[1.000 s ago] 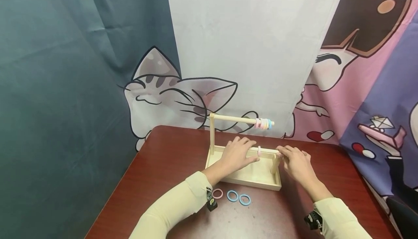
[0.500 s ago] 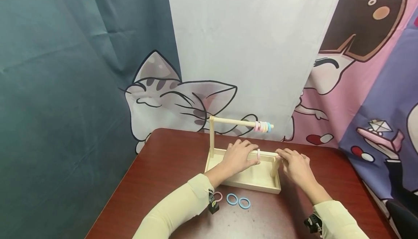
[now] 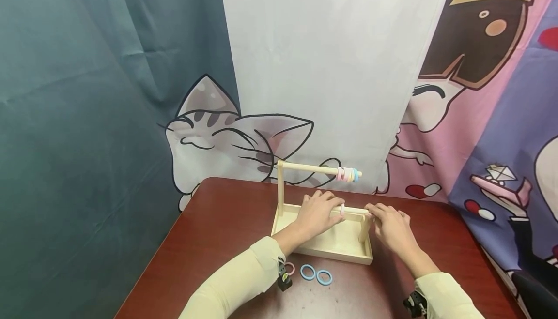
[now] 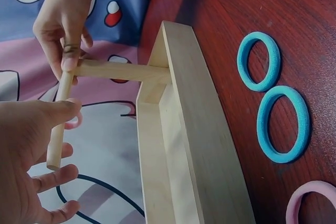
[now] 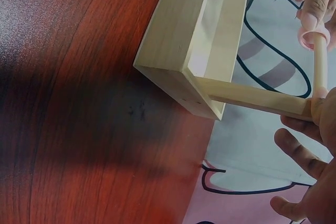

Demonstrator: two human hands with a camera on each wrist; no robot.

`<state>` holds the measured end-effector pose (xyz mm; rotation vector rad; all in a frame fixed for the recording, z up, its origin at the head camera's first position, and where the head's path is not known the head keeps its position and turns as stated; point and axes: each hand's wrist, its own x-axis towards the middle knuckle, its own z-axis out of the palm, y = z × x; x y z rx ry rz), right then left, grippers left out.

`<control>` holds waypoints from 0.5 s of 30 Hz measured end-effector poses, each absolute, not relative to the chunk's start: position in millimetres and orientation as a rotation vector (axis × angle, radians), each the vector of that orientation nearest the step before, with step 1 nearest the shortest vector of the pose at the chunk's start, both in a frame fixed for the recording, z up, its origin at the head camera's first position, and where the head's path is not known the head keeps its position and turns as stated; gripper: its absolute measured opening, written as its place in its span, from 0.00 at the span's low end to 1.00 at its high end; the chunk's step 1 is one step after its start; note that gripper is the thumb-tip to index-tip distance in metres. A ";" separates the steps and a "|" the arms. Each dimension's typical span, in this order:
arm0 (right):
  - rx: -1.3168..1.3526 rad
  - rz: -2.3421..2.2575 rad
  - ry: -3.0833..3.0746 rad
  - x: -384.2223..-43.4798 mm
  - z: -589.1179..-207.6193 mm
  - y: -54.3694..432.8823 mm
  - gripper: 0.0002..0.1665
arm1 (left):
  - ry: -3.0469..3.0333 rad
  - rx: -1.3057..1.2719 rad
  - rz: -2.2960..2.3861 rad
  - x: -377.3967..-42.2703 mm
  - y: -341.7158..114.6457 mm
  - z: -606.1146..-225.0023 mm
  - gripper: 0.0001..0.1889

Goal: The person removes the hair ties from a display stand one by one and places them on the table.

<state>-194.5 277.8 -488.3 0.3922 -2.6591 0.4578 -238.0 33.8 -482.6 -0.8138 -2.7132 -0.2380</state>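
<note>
A pale wooden stand (image 3: 331, 255) has a tray base, a tall post with an upper rod (image 3: 307, 167), and a short post (image 4: 121, 70) with a lower rod (image 3: 355, 210). Around the lower rod sits a pink hair tie (image 5: 304, 38), pinched between the thumb and fingers of my left hand (image 3: 317, 214); its remaining fingers are spread. My right hand (image 3: 391, 223) grips the stand where the lower rod meets the short post, thumb and index finger at the joint. Pink, yellow and blue hair ties (image 3: 348, 174) are bunched near the upper rod's free end.
Two blue hair ties (image 4: 283, 124) lie on the dark red table (image 3: 226, 222) before the tray. A pink hair tie (image 4: 296, 203) lies left of them, partly covered by the left wrist camera (image 3: 284, 280) in the head view. A printed curtain (image 3: 340, 67) hangs behind.
My left fingers have closed in on the pink hair tie, which stays at about the same place on the lower rod. My right hand keeps its hold. The head view has tilted up slightly.
</note>
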 end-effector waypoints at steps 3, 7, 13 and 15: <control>0.389 0.454 -2.655 -193.4 -490.2 277.0 0.15 | -2.702 -0.813 -0.233 -237.5 33.6 -483.9 0.24; 0.389 0.445 -2.667 -194.1 -490.1 276.4 0.15 | -2.695 -0.803 -0.252 -238.0 32.2 -483.9 0.23; 0.393 0.444 -2.669 -194.4 -488.2 276.1 0.15 | -2.679 -0.807 -0.253 -238.2 29.2 -480.5 0.23; 0.394 0.444 -2.666 -193.6 -488.0 276.2 0.14 | -2.678 -0.813 -0.257 -237.5 27.6 -479.6 0.22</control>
